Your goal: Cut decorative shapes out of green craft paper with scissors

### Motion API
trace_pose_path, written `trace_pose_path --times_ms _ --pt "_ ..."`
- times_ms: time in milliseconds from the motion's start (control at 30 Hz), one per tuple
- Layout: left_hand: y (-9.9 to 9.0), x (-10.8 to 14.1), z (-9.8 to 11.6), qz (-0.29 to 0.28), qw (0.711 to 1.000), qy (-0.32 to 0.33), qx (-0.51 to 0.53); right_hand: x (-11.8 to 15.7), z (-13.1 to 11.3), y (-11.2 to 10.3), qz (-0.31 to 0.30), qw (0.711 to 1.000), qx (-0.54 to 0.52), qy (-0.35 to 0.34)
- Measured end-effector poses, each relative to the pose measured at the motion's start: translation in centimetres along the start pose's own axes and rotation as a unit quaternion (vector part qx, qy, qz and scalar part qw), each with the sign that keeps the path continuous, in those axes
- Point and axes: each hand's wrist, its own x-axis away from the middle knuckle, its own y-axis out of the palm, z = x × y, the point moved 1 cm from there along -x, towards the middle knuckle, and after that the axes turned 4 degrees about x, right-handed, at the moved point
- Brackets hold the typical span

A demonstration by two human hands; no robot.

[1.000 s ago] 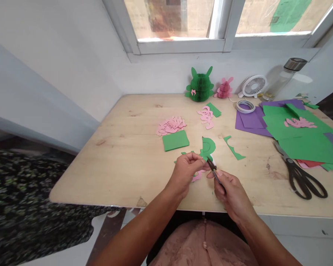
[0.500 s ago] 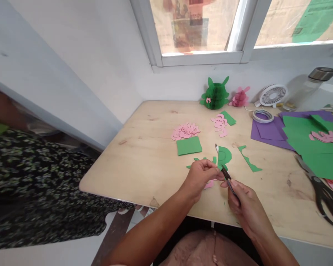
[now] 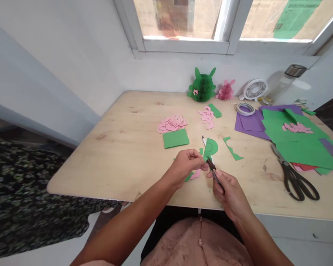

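My left hand [image 3: 189, 165] pinches a green paper piece [image 3: 211, 147] with a curved outline drawn on it, holding it above the table. In my right hand [image 3: 231, 190] is a pair of small dark scissors [image 3: 211, 166], closely gripped. Its blades meet the lower edge of the green piece, near my left fingertips. A pen [image 3: 203, 140] lies just behind the piece. Under and beside my left hand are green and pink paper scraps [image 3: 195, 174], partly hidden. A green offcut [image 3: 232, 149] with a wavy edge rests to the right.
Left of centre lie pink cutouts [image 3: 172, 123] and a green folded card [image 3: 176, 139]. Large black scissors [image 3: 290, 173] and stacked green sheets [image 3: 302, 147] are at right. A green honeycomb paper figure [image 3: 202, 88], a pink one [image 3: 225, 91], a fan [image 3: 254, 89] and a bottle [image 3: 283, 83] stand behind.
The camera view has turned right, so the table's things sit further left. The other person's arm at the left is out of view. Both hands keep their grips on the paper and scissors.
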Motion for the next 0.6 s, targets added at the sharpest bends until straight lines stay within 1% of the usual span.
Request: trace_pose_path --times_ms 333,600 --pt "0.11 -0.28 -0.5 0.014 1.0 -0.017 0.013 -0.32 0.62 -0.24 0.005 1.0 -0.007 0.005" --pt "0.02 -0.43 -0.55 0.003 1.0 -0.018 0.011 -0.26 0.63 -0.19 0.015 1.0 -0.006 0.008"
